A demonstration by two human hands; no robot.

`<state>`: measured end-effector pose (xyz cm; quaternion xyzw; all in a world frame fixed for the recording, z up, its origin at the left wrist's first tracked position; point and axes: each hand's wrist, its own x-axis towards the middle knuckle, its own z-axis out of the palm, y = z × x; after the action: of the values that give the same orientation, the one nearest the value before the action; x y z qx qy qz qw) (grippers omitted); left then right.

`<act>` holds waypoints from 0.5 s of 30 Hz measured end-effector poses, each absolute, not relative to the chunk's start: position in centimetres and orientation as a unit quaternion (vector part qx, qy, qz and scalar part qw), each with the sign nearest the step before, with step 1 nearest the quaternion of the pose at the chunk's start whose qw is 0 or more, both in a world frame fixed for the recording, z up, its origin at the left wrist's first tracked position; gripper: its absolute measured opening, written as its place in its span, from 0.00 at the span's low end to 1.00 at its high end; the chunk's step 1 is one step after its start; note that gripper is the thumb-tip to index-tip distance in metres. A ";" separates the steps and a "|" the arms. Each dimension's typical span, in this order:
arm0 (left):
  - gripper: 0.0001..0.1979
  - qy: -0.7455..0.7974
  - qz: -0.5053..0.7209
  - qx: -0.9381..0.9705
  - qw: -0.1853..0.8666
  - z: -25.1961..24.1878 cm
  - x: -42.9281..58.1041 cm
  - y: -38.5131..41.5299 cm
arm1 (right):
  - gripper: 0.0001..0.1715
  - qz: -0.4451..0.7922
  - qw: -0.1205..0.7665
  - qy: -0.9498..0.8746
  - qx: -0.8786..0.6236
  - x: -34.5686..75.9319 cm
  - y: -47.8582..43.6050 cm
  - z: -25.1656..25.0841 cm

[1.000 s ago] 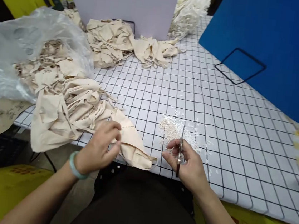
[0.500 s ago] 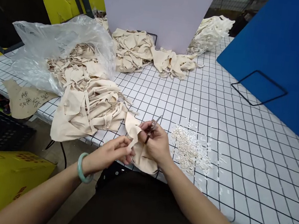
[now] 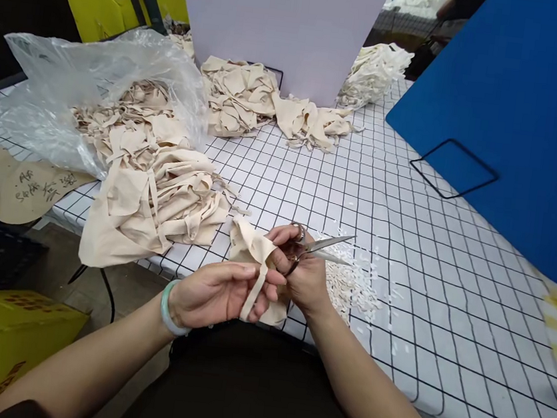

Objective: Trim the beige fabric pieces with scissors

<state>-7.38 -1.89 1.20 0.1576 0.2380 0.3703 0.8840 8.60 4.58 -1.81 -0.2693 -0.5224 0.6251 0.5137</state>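
My right hand (image 3: pixel 307 276) is closed round a pair of scissors (image 3: pixel 322 246), whose parted blades point to the right. A beige fabric piece (image 3: pixel 249 244) hangs between both hands, its upper part near my right fingertips. My left hand (image 3: pixel 229 290), palm turned up, pinches a narrow strip (image 3: pixel 257 287) of that piece between thumb and fingers. Part of the fabric is hidden behind my hands. Just right of the scissors lie many tiny off-white clippings (image 3: pixel 357 285).
Left of my hands, beige fabric pieces (image 3: pixel 128 205) spill from a clear plastic bag (image 3: pixel 38 67). More beige pieces (image 3: pixel 241 94) lie farther back, before a lilac panel (image 3: pixel 280 21). A marked tan template (image 3: pixel 30 184) overhangs the table edge. A blue panel (image 3: pixel 497 93) stands right.
The scissors have swung from pointing up to pointing right, and their blades now stand apart. My left hand has moved right and turned its palm up, with the strip across its fingers.
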 end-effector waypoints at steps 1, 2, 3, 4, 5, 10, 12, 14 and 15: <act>0.14 0.237 0.379 0.163 0.880 1.2 -7.1 -1.9 | 0.09 0.627 0.509 -0.527 -0.266 8.7 4.5 -1.7; 0.12 0.242 0.392 0.171 0.871 1.2 -6.9 -1.9 | 0.10 0.625 0.506 -0.532 -0.264 8.8 4.5 -1.6; 0.10 0.254 0.407 0.180 0.859 1.2 -6.7 -2.0 | 0.11 0.620 0.506 -0.537 -0.266 8.9 4.5 -1.5; 0.09 0.272 0.418 0.193 0.845 1.3 -6.5 -2.0 | 0.11 0.613 0.509 -0.541 -0.270 9.0 4.5 -1.4; 0.09 0.296 0.425 0.209 0.829 1.3 -6.5 -2.1 | 0.11 0.605 0.513 -0.543 -0.277 9.2 4.5 -1.4; 0.14 0.431 0.417 0.364 0.713 1.8 -7.2 -2.5 | 0.10 0.577 0.519 -0.548 -0.312 10.0 4.8 -1.6; 0.15 0.464 0.421 0.452 0.635 2.3 -7.4 -2.5 | 0.11 0.577 0.494 -0.557 -0.337 9.8 4.4 -1.9; 0.14 0.485 0.454 0.532 0.524 2.7 -7.4 -2.3 | 0.13 0.591 0.463 -0.553 -0.361 9.2 3.5 -2.3; 0.14 0.487 0.476 0.557 0.474 2.8 -7.3 -2.2 | 0.14 0.607 0.445 -0.546 -0.369 8.7 2.9 -2.5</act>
<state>-7.27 -2.16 2.80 0.5575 0.4873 0.4762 0.4743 8.72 2.86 -2.52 -0.3685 -0.5456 0.6069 0.4451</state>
